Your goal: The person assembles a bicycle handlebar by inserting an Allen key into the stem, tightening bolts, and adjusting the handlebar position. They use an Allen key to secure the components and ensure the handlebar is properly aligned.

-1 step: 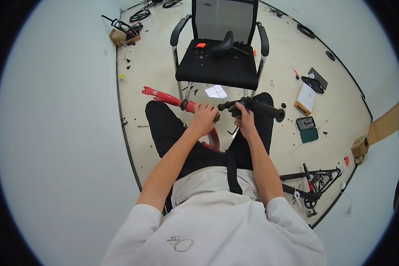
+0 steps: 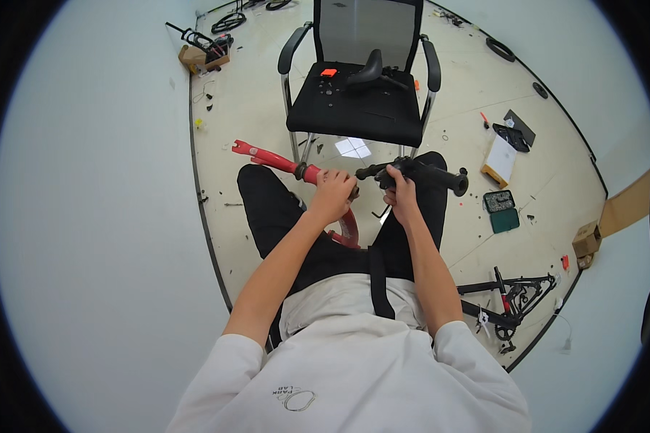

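My left hand (image 2: 332, 195) is closed around the head tube of a red bicycle frame (image 2: 349, 229), whose curved tube drops between my legs. A red fork (image 2: 260, 154) sticks out leftward beyond my fingers, with a dark ring (image 2: 301, 171) where it meets the head tube. My right hand (image 2: 399, 191) grips a black handlebar assembly (image 2: 419, 172) with its thumb on top. A fat round grip on that assembly points right, over my right thigh. Its narrower left end comes close to the head tube. A thin bent black rod (image 2: 380, 214), like a hex key, shows under my right hand.
A black office chair (image 2: 354, 115) faces me, bearing a saddle (image 2: 368, 70), an orange piece and small parts. At right lie a green case of small parts (image 2: 504, 220), a white box (image 2: 498, 160) and a black bicycle frame (image 2: 509, 299). A cardboard box (image 2: 208, 61) stands far left.
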The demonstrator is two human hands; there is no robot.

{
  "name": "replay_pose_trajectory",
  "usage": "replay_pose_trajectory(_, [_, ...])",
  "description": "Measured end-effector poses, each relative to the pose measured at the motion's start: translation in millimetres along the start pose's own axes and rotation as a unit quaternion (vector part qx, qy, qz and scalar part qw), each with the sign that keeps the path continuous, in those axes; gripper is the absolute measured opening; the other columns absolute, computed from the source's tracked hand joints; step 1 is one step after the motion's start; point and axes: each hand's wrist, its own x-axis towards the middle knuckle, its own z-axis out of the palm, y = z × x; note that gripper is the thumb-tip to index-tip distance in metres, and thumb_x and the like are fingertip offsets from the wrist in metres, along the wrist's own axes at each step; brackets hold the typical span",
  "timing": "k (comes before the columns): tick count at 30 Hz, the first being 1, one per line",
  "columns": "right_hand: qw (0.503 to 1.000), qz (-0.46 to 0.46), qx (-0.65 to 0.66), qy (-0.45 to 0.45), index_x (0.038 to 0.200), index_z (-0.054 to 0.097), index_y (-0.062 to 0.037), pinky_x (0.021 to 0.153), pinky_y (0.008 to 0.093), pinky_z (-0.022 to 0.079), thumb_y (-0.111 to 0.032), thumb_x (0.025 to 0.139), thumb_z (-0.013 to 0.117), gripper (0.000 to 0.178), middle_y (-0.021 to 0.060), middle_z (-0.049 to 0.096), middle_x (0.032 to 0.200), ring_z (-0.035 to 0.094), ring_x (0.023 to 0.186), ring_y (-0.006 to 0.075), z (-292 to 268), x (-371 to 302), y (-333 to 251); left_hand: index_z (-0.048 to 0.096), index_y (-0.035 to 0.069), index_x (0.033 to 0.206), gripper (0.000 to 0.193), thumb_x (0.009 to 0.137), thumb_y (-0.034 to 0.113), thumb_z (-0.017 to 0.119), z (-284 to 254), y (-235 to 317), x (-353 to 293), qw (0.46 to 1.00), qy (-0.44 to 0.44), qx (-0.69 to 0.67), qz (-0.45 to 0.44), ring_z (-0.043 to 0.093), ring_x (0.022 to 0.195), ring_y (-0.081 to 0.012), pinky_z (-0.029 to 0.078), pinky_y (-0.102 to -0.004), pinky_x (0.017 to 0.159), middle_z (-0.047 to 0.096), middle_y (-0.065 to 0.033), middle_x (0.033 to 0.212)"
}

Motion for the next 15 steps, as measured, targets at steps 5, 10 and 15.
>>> replay_pose_trajectory(5, [0.999, 0.024, 0.015, 0.018, 0.074, 0.050, -0.0130, 0.041, 0.0234, 0.019, -0.030, 0.091, 0.072, 0.033, -0.0092, 0.033, 0.056, 0.026, 0.042, 0.0032, 12.6, 26.7, -29.8, 0.059, 0.010, 0.103, 0.032, 0.075, 0.013, 0.073, -6.5, -6.0, -2.4, 1.000, -0.011, -0.017, 0.000, 0.053, 0.111, -0.0271, 0.029, -0.0499, 0.105, 0.056, -0.0077, 0.106])
replay_pose_trajectory(10, [0.992, -0.028, -0.107, 0.064, 0.082, 0.056, -0.0073, 0.044, 0.0248, 0.029, -0.032, 0.087, 0.077, 0.033, -0.0059, 0.039, 0.058, 0.036, 0.046, 0.0060, 26.6, 70.3, -85.4, 0.060, 0.010, 0.102, 0.031, 0.073, 0.014, 0.072, -10.6, -14.4, 3.4, 0.999, -0.025, -0.029, -0.019, 0.053, 0.110, -0.0269, 0.030, -0.0498, 0.104, 0.057, -0.0076, 0.105])
replay_pose_trajectory(15, [0.874, -0.141, -0.446, 0.134, 0.090, 0.070, 0.0091, 0.073, 0.0358, 0.050, -0.057, 0.079, 0.075, 0.068, 0.0150, 0.069, 0.079, 0.065, 0.075, 0.0236, 48.9, 152.2, -126.5, 0.060, 0.010, 0.100, 0.027, 0.076, 0.015, 0.071, -12.3, -27.8, 18.9, 0.997, -0.057, -0.030, -0.049, 0.053, 0.110, -0.0261, 0.030, -0.0510, 0.105, 0.057, -0.0069, 0.105])
